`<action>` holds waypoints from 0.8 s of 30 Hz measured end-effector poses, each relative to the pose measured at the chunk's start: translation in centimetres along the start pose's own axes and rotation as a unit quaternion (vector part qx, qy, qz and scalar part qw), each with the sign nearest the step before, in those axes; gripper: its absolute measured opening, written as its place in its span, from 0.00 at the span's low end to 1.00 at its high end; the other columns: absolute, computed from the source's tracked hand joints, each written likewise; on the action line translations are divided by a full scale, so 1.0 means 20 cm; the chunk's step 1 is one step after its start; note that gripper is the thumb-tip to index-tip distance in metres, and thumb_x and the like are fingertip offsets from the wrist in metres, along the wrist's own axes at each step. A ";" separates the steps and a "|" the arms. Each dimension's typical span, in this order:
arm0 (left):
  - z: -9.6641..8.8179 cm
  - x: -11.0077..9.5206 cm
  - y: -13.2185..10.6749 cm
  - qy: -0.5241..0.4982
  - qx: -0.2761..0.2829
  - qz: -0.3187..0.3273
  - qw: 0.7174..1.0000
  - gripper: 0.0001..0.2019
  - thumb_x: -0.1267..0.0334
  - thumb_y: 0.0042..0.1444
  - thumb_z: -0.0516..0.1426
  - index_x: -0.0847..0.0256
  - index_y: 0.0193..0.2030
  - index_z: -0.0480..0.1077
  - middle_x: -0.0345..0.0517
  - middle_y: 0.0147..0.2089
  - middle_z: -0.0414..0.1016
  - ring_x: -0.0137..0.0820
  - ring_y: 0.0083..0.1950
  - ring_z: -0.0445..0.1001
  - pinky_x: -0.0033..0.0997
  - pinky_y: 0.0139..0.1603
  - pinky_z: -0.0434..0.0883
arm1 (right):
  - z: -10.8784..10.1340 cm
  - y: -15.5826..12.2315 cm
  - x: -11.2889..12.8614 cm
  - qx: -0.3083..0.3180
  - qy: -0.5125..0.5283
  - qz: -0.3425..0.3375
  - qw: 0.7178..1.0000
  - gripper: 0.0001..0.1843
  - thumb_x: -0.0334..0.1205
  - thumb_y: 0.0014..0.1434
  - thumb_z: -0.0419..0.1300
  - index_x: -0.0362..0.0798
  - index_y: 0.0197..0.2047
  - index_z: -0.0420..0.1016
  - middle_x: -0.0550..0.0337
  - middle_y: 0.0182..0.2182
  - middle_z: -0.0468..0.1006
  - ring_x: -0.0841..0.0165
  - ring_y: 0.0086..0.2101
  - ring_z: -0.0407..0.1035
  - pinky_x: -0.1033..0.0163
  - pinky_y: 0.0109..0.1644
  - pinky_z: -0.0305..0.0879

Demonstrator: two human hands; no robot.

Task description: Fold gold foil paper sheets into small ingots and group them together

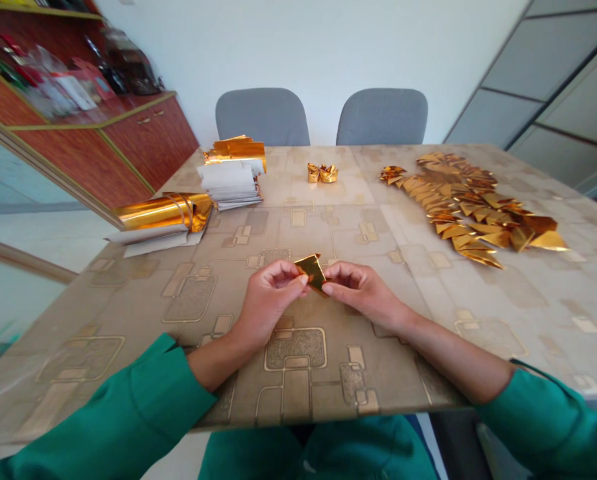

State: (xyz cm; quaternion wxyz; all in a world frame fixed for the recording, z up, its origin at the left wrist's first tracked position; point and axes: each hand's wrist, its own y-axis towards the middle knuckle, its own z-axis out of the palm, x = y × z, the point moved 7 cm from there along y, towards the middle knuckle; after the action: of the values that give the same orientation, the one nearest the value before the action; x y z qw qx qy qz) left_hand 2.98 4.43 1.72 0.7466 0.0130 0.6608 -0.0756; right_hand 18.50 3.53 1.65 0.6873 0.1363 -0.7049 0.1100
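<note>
Folded gold foil paper piece (312, 272), held just above the patterned table (188, 300), centre front: pinched between left hand (268, 300) and right hand (361, 293) fingertips. Judged very light, thin, slick, crease-prone; best taken by its folded edges.

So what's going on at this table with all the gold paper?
A person in green sleeves sits at the table and pinches a small folded gold paper piece between the left hand and the right hand, just above the tabletop. To the right lies a pile of folded gold triangles. Farther back sit two small gold folded shapes. On the left are a stack of sheets and some curled gold sheets.
</note>
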 end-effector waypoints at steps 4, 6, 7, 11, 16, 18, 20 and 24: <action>0.04 0.06 -0.03 -0.058 0.048 -0.087 0.993 0.13 0.63 0.44 0.68 0.63 0.31 0.70 0.40 0.31 0.77 0.27 0.32 0.78 0.24 0.32 0.75 | -0.04 0.01 0.01 -0.038 -0.016 -0.010 0.999 0.14 0.51 0.60 0.60 0.49 0.32 0.73 0.63 0.29 0.72 0.70 0.31 0.64 0.62 0.39 0.61; 0.04 0.07 -0.03 -0.071 0.057 -0.100 0.991 0.13 0.64 0.44 0.68 0.64 0.31 0.69 0.41 0.31 0.78 0.28 0.33 0.79 0.22 0.31 0.74 | -0.05 0.01 0.01 -0.047 -0.026 -0.015 0.998 0.16 0.53 0.60 0.59 0.49 0.32 0.72 0.63 0.27 0.71 0.70 0.29 0.63 0.63 0.37 0.61; 0.04 0.08 -0.03 -0.078 0.058 -0.103 0.990 0.13 0.64 0.44 0.68 0.64 0.31 0.69 0.41 0.30 0.78 0.28 0.32 0.80 0.21 0.31 0.74 | -0.06 0.01 0.02 -0.047 -0.027 -0.013 0.998 0.17 0.55 0.61 0.58 0.49 0.32 0.73 0.63 0.27 0.71 0.70 0.29 0.63 0.63 0.36 0.61; 0.03 0.09 -0.02 -0.110 0.043 -0.110 0.987 0.14 0.64 0.45 0.68 0.64 0.34 0.69 0.42 0.31 0.80 0.27 0.31 0.80 0.22 0.34 0.76 | -0.05 -0.01 0.02 -0.044 -0.025 -0.001 0.999 0.24 0.60 0.63 0.53 0.47 0.35 0.74 0.60 0.27 0.71 0.68 0.29 0.63 0.63 0.34 0.60; 0.04 0.09 -0.03 -0.106 0.032 -0.097 0.989 0.14 0.65 0.43 0.69 0.65 0.32 0.69 0.43 0.32 0.80 0.26 0.33 0.79 0.23 0.36 0.77 | -0.02 -0.02 0.00 -0.046 -0.051 0.009 0.998 0.20 0.56 0.58 0.62 0.48 0.28 0.66 0.69 0.21 0.61 0.75 0.22 0.51 0.67 0.26 0.49; 0.05 0.09 -0.03 -0.105 0.025 -0.089 0.990 0.13 0.65 0.42 0.69 0.65 0.30 0.69 0.42 0.32 0.79 0.26 0.33 0.78 0.24 0.36 0.78 | -0.01 -0.02 0.00 -0.050 -0.048 0.006 0.998 0.20 0.55 0.58 0.61 0.48 0.27 0.64 0.70 0.20 0.60 0.76 0.21 0.49 0.67 0.24 0.47; 0.05 0.09 -0.03 -0.105 0.021 -0.083 0.991 0.13 0.66 0.41 0.69 0.65 0.29 0.69 0.40 0.31 0.78 0.24 0.32 0.77 0.23 0.36 0.77 | -0.02 -0.02 0.00 -0.048 -0.044 0.007 0.998 0.19 0.54 0.58 0.62 0.49 0.27 0.63 0.70 0.19 0.60 0.76 0.20 0.49 0.67 0.23 0.46; 0.05 0.09 -0.03 -0.121 0.015 -0.088 0.989 0.14 0.66 0.40 0.69 0.65 0.28 0.67 0.40 0.29 0.78 0.24 0.30 0.77 0.23 0.34 0.77 | -0.02 -0.02 0.02 -0.016 -0.020 0.001 1.000 0.18 0.53 0.62 0.57 0.48 0.29 0.67 0.67 0.19 0.64 0.74 0.20 0.56 0.66 0.24 0.52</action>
State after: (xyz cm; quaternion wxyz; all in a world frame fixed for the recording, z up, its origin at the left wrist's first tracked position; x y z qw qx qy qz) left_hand 4.00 3.64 0.14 0.8111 -0.0432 0.5633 -0.1515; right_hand 18.96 3.35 1.99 0.6752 0.1268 -0.7202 0.0970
